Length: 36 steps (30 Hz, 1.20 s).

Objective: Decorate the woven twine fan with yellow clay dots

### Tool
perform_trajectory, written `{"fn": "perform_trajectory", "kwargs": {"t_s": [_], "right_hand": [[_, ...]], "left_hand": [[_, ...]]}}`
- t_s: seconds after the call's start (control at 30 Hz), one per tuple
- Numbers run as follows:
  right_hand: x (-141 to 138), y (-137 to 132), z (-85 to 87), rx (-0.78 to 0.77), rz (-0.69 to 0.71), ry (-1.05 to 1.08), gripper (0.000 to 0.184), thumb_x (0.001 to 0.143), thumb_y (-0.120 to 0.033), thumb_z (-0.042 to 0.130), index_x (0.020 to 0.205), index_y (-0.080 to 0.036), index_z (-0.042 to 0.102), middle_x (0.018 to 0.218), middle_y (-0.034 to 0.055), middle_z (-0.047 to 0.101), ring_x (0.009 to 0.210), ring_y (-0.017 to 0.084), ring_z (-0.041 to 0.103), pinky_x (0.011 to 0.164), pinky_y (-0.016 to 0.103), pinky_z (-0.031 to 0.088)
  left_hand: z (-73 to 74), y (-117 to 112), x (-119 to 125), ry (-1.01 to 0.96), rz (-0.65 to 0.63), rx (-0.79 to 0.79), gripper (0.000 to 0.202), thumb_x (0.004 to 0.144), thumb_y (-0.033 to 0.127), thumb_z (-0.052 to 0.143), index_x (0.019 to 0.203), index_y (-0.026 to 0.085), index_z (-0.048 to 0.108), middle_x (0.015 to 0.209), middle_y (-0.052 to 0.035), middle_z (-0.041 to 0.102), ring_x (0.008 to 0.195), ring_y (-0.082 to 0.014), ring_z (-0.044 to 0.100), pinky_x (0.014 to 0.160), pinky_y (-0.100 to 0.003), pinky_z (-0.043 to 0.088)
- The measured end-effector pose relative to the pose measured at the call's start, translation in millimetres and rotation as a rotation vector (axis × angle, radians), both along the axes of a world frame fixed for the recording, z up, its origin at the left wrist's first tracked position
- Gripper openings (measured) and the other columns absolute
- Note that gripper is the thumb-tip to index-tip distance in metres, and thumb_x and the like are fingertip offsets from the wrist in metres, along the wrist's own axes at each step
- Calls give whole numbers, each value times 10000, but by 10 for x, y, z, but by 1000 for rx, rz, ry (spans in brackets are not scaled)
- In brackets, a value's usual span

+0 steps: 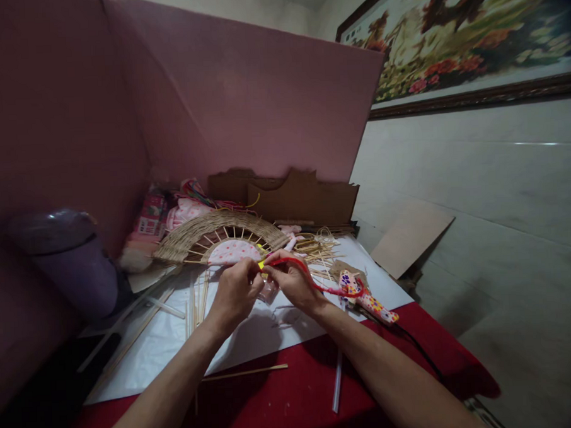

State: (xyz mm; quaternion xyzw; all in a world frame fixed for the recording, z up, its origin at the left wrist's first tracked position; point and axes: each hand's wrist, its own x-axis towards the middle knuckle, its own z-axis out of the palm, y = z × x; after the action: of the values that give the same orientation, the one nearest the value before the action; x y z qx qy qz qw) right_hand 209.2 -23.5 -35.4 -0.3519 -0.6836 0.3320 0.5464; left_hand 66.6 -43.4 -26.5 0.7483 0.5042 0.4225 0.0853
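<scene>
My left grip (241, 290) and right grip (293, 282) are pinching a small bright-yellow piece (262, 264). Long red ribbon (303, 265) crosses the right one, arched woven-straw fan (224, 220) just beyond.

A pink partition (247, 102) stood behind a table (265, 404) draped in red; to the right, a framed picture (448, 49) hung on a pale tiled wall (491, 167), and the light was dim
</scene>
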Motion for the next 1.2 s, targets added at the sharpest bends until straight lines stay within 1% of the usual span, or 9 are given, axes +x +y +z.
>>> {"fn": "perform_trajectory", "kwargs": {"t_s": [0.13,0.23,0.3,0.37,0.53,0.67,0.87,1.03,1.2], "right_hand": [[-3,-66,12,222,-65,-203,34,775,-181,587,764,-183,619,725,16,626,669,142,574,622,247,439],[-20,-91,13,272,-64,-253,63,759,-134,560,771,-178,603,737,24,627,678,147,580,642,258,438],[-31,-80,6,191,-60,-200,42,758,-151,562,762,-181,591,705,11,616,641,140,577,609,252,439],[-39,-52,-3,35,-31,-69,14,754,-196,583,748,-185,577,645,-12,594,572,126,563,542,235,433],[-40,7,3,-334,157,348,162,682,-260,673,754,-185,549,570,-38,584,499,112,548,468,216,431],[-25,13,21,-464,281,504,247,631,-270,731,776,-173,555,551,-31,605,459,99,538,452,209,433],[-16,9,49,-441,239,386,282,636,-365,732,749,-154,582,591,-18,613,460,92,529,401,197,420],[-29,-11,84,-458,226,331,269,625,-380,711,679,-152,578,556,-33,577,407,69,477,347,180,377],[-43,-11,56,-428,222,312,218,638,-339,680,682,-155,571,537,-44,568,407,65,483,356,171,374]], "left_hand": [[-19,-25,22,295,129,47,116,751,112,471,731,147,580,668,-58,628,612,-181,568,553,-274,334],[-35,-45,38,430,164,92,162,786,113,437,777,118,598,731,-109,654,668,-224,599,563,-298,348],[-41,-50,44,395,175,116,158,793,120,447,767,119,603,720,-106,653,671,-225,602,575,-302,362],[-45,-47,46,266,156,137,126,784,135,482,749,131,602,689,-82,644,652,-207,594,583,-294,376],[-60,-20,56,-180,-28,139,97,797,186,519,799,150,609,701,-36,640,602,-142,569,582,-251,416],[-63,-14,66,-320,-76,96,104,803,203,529,810,164,625,727,-24,654,626,-134,583,586,-237,429],[-37,-18,39,-219,-15,115,110,817,198,506,800,169,611,723,-22,651,638,-139,581,611,-242,425],[-27,-16,24,-39,9,177,117,813,153,481,759,180,581,714,-26,634,660,-153,579,623,-252,405],[-28,-19,39,139,44,154,175,845,151,423,723,174,547,684,-41,608,633,-164,559,602,-268,381]]}}
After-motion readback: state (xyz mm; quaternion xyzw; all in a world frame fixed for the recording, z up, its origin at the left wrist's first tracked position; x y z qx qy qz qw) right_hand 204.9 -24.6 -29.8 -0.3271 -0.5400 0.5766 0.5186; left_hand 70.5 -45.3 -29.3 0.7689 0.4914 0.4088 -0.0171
